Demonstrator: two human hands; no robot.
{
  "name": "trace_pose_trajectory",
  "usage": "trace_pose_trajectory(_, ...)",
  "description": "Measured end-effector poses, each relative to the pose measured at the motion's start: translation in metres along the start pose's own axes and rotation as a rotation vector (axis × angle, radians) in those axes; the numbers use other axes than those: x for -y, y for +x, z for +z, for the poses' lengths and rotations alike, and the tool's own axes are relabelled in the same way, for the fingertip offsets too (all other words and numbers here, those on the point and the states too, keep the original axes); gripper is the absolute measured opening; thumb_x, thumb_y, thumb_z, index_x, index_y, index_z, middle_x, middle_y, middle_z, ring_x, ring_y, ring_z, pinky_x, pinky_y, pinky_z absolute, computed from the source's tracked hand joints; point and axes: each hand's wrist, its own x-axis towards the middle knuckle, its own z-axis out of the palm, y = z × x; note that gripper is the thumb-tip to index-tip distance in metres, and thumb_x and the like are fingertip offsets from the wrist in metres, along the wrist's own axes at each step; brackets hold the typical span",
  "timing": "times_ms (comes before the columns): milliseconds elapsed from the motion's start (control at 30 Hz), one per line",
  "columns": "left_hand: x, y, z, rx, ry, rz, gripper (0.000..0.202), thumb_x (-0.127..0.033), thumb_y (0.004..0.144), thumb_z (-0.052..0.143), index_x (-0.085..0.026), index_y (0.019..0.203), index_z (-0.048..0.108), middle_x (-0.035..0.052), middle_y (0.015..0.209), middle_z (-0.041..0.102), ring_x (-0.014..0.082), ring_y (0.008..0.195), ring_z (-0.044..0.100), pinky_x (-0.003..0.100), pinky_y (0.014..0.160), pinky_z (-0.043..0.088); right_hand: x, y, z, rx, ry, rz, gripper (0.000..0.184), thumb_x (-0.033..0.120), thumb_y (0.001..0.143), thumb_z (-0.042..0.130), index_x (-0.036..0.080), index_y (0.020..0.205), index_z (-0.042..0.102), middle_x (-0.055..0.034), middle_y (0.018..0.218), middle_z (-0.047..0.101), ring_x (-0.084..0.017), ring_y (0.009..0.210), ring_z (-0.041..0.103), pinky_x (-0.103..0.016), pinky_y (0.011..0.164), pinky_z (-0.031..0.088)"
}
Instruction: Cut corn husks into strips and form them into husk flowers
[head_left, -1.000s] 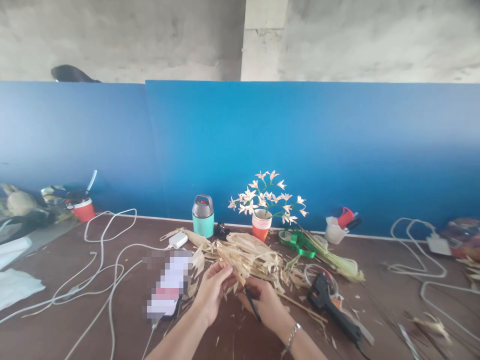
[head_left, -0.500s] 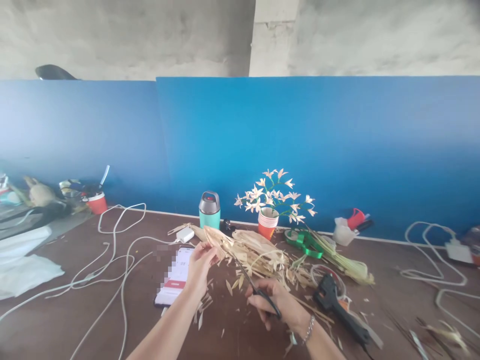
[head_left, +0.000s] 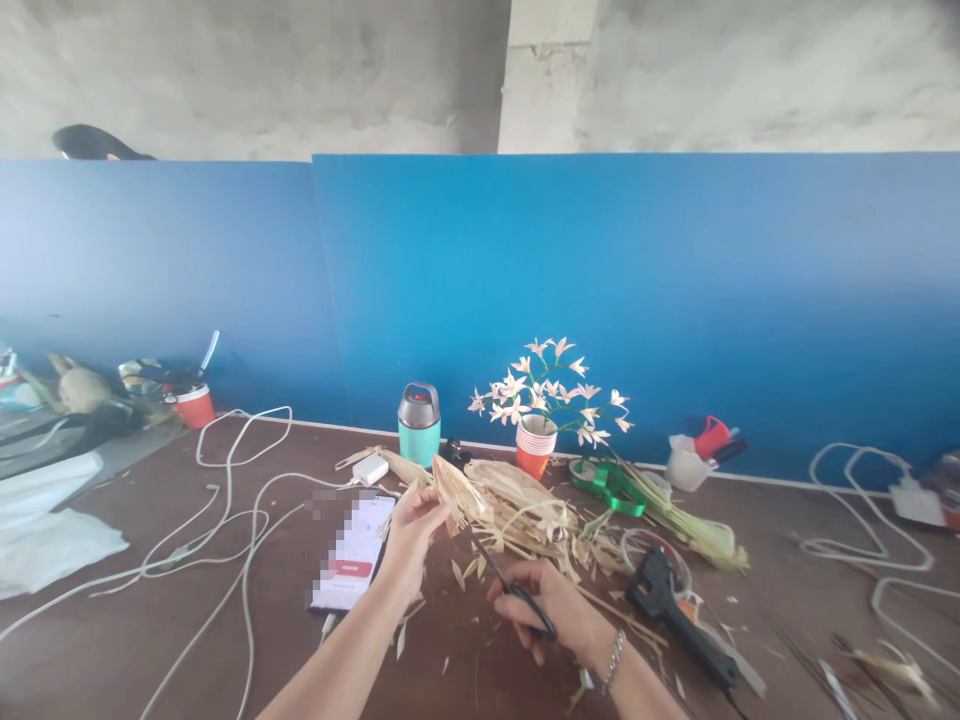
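Observation:
Between the fingertips of my left hand (head_left: 420, 528) is a pale dried corn husk (head_left: 451, 485), held up with its pointed end away from me. My right hand (head_left: 551, 605) grips dark-handled scissors (head_left: 491, 562), whose blades reach up and left to the husk's lower edge. Whether the blades are closed on the husk is too fine to make out. Behind both hands lies a pile of dried husks (head_left: 517, 500), with small cut petal-like pieces (head_left: 471, 570) scattered on the brown table (head_left: 427, 660) in front of it.
Left of my hands are a phone (head_left: 352, 560) and white cables (head_left: 247, 560). Behind stand a teal flask (head_left: 419, 437) and paper cups (head_left: 535, 445) holding husk flowers (head_left: 555, 388). Green ribbon (head_left: 611, 485) and a black glue gun (head_left: 679, 620) lie to the right. A blue partition (head_left: 600, 250) closes the back.
My left hand has shifted right with the husk, now held more upright. My right hand and the scissors have moved slightly left.

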Motion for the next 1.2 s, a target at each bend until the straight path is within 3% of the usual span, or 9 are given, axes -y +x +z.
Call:
trace_pose_trajectory(367,-0.001,-0.003,0.001,0.025,0.000,-0.023,0.021,-0.025,0.060,0.075,-0.016,0.076,0.065,0.0022,0.071,0.069,0.0170,0.065,0.065,0.026,0.062,0.047,-0.005,0.003,-0.001,0.011,0.072,-0.045,0.035,0.043,0.061,0.068,0.013,0.079,0.060,0.0082,0.036,0.050,-0.006,0.028,0.040,-0.017,0.030,0.035)
trace_pose_trajectory(533,0.003,-0.001,0.000,0.089,-0.007,-0.073,0.020,-0.021,0.059,0.074,-0.016,0.076,0.064,0.0002,0.068,0.068,0.0127,0.060,0.062,0.023,0.060,0.046,-0.007,0.004,-0.002,0.021,0.046,-0.017,0.035,0.042,0.064,0.067,0.013,0.083,0.060,0.0067,0.039,0.054,-0.006,0.027,0.042,-0.014,0.028,0.027)
trace_pose_trajectory(767,0.008,-0.003,0.000,0.140,-0.005,-0.178,0.037,-0.015,0.058,0.073,-0.016,0.093,0.061,0.0026,0.074,0.070,0.0158,0.065,0.065,0.025,0.062,0.048,-0.009,0.005,-0.002,-0.002,0.050,-0.065,0.039,0.046,0.063,0.068,0.013,0.082,0.060,0.0072,0.038,0.052,-0.006,0.027,0.041,-0.016,0.029,0.031)
trace_pose_trajectory(900,0.011,-0.005,0.002,0.124,-0.008,-0.218,0.040,-0.013,0.056,0.074,-0.017,0.093,0.059,0.0004,0.072,0.068,0.0150,0.062,0.064,0.024,0.057,0.046,-0.007,0.005,0.001,-0.015,0.051,-0.086,0.041,0.048,0.063,0.068,0.013,0.082,0.060,0.0075,0.038,0.051,-0.006,0.027,0.039,-0.017,0.030,0.033)
trace_pose_trajectory(1200,0.009,-0.009,0.006,0.132,-0.008,-0.238,0.038,-0.012,0.055,0.073,-0.017,0.090,0.059,-0.0020,0.064,0.063,0.0115,0.052,0.058,0.024,0.053,0.045,-0.010,0.012,0.005,-0.068,-0.024,-0.182,0.023,0.036,0.068,0.065,0.015,0.073,0.058,0.0094,0.044,0.045,-0.003,0.029,0.036,-0.015,0.030,0.026)
